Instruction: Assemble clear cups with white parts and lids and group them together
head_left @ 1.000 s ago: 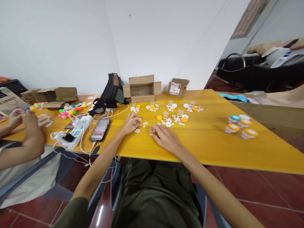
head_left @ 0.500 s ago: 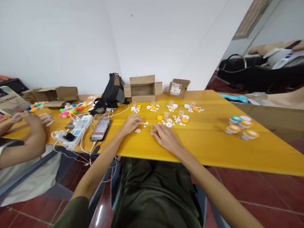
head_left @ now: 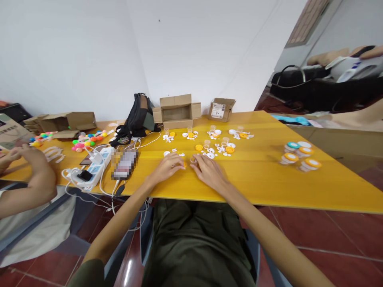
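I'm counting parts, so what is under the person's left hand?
An orange piece shows by the fingertips of the left hand; whether it is held is unclear. The hand hides the tabletop beneath it, so anything else lying there cannot be seen.

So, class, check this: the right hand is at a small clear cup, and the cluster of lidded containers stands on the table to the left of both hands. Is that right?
Not quite: the lidded containers stand on the table to the right of both hands, as the head view shows. The right hand is indeed at a small clear cup.
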`<state>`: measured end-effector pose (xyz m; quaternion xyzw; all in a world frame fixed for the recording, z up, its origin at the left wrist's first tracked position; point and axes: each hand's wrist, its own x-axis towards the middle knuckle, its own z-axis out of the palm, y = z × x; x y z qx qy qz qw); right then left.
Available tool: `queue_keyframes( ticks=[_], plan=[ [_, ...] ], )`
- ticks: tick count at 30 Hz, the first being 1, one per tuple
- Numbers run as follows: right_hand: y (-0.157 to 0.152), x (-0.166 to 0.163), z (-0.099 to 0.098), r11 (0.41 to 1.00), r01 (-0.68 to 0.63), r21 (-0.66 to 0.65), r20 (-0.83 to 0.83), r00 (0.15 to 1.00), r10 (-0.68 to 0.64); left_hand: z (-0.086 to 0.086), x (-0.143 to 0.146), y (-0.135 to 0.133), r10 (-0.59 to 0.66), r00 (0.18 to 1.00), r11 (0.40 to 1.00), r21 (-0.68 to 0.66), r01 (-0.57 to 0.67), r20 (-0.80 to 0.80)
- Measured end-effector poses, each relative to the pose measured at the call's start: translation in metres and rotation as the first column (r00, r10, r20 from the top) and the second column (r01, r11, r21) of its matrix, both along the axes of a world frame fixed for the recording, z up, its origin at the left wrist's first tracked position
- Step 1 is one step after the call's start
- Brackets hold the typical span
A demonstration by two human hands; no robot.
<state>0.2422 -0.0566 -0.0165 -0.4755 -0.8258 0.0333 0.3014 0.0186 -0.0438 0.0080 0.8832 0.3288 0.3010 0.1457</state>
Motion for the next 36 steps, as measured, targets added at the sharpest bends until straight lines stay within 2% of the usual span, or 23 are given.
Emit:
queue_keyframes(
  ticks=[4, 9, 13, 17, 21, 25, 29, 32, 36],
  plan=[
    [0.002, -0.001, -0.007, 0.996, 0.002, 0.088, -0.032, 0.999, 0.001, -0.006, 0.004, -0.010, -0.083, 0.991, 0.996, -0.014, 0.082, -0.102],
    [-0.001, 0.002, -0.005, 0.966, -0.011, 0.259, -0.102, 0.994, 0.039, -0.003, -0.001, -0.011, -0.040, 0.995, 0.999, 0.010, 0.041, -0.090],
    [-0.007, 0.008, 0.001, 0.946, -0.097, 0.308, -0.094, 0.987, 0.132, -0.001, -0.003, -0.012, -0.030, 0.991, 0.997, 0.070, 0.039, -0.128],
    [-0.013, 0.009, 0.000, 0.929, -0.226, 0.292, 0.025, 0.973, 0.228, -0.002, -0.002, -0.015, -0.028, 0.988, 0.993, 0.107, 0.045, -0.153],
    [-0.015, 0.008, 0.001, 0.925, -0.314, 0.214, 0.206, 0.940, 0.271, -0.004, 0.000, -0.015, -0.020, 0.992, 0.995, 0.090, 0.031, -0.125],
    [-0.015, 0.006, 0.005, 0.925, -0.346, 0.157, 0.288, 0.912, 0.292, -0.006, 0.002, -0.013, -0.004, 0.998, 1.000, -0.013, 0.004, -0.055],
    [-0.016, 0.005, 0.006, 0.929, -0.339, 0.145, 0.294, 0.912, 0.287, -0.002, 0.001, -0.010, 0.020, 0.999, 0.989, -0.145, -0.016, 0.027],
    [-0.017, 0.004, 0.007, 0.934, -0.336, 0.125, 0.266, 0.918, 0.295, 0.004, -0.004, -0.002, 0.106, 0.992, 0.980, -0.176, -0.092, 0.075],
    [-0.017, 0.003, 0.008, 0.937, -0.331, 0.110, 0.266, 0.918, 0.293, 0.009, -0.012, 0.017, 0.280, 0.959, 0.956, -0.101, -0.275, 0.045]
  ],
)
